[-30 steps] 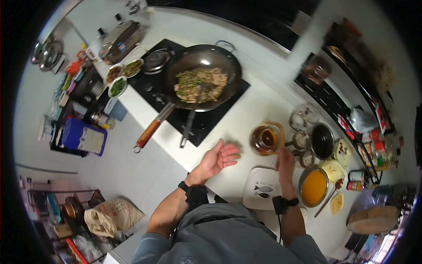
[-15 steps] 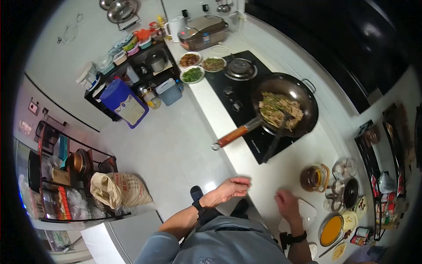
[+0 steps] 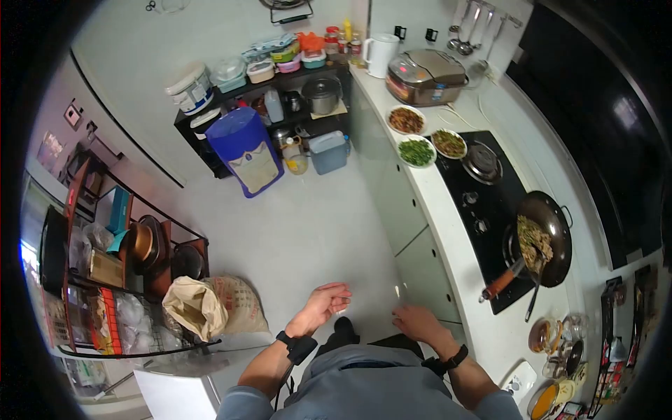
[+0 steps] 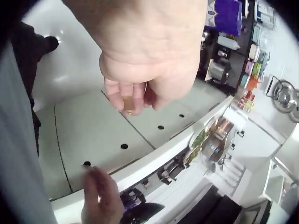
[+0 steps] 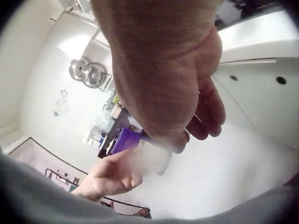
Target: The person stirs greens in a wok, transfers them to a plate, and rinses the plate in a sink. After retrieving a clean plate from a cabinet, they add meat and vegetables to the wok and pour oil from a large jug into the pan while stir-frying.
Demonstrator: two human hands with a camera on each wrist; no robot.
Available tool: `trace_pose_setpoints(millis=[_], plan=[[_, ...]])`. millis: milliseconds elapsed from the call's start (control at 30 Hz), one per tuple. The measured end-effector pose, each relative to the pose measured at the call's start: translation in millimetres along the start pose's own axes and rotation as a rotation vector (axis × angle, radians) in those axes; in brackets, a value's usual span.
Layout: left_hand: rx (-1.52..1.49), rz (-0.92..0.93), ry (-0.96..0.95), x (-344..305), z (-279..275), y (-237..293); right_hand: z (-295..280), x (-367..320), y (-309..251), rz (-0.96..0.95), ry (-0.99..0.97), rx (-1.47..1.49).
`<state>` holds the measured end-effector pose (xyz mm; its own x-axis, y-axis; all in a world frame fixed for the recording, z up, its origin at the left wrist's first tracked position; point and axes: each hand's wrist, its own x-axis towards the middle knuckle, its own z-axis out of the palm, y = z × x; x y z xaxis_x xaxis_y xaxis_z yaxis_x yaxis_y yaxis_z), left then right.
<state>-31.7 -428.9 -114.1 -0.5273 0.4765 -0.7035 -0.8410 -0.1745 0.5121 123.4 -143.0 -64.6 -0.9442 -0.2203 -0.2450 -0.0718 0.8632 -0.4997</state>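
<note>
My left hand (image 3: 320, 306) hangs in front of my body over the floor, fingers loosely bent and nothing in them. A tan patch shows on one of its fingers (image 4: 128, 103) in the left wrist view. My right hand (image 3: 422, 325) is held beside the counter's front, near the pale green cabinet doors (image 3: 424, 269), its fingers also loosely curled around nothing. On the black cooktop (image 3: 465, 185) sits a wok (image 3: 556, 234) with a wooden handle (image 3: 501, 285), holding cooked green and pale pieces. A dark-handled spatula (image 3: 533, 297) leans in the wok.
Three plates of food, one with chopped greens (image 3: 416, 151), stand beyond the cooktop by a rice cooker (image 3: 427, 75). A blue-purple bin (image 3: 245, 150) stands before a black shelf (image 3: 280, 87). At left are an open sack (image 3: 238, 304) and a wire rack (image 3: 140, 343).
The head view has turned left, so wok and counter now lie at the right. Both hands have moved off the counter side to over the floor, with loosely bent fingers.
</note>
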Motion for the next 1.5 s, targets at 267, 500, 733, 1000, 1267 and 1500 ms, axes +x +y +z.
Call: trace_pose_setpoints(millis=[267, 500, 733, 1000, 1267, 1500], plan=[[-0.165, 0.039, 0.029, 40.0, -85.4, 74.5, -44.4, 170.9, -3.1, 0.013, -0.042, 0.041], [-0.115, 0.103, 0.219, 122.8, -174.2, 169.7, -68.0, 390.9, 75.8, 0.209, -0.064, 0.568], [-0.099, -0.008, 0.559, 168.3, -349.5, 262.2, -124.0, 631.2, 172.1, 0.473, 0.438, 1.678], [1.386, -0.010, 0.270, 203.0, -407.2, 396.0, -167.4, 775.6, 244.2, 0.508, 0.954, 2.077], [0.355, -0.362, 0.140, 388.9, -450.3, 548.4, -194.7, 856.2, 263.0, 0.485, 1.647, 2.335], [1.130, -0.044, 0.174, 486.0, -364.7, 774.6, -184.5, 884.6, 253.4, 0.327, 1.790, 2.269]])
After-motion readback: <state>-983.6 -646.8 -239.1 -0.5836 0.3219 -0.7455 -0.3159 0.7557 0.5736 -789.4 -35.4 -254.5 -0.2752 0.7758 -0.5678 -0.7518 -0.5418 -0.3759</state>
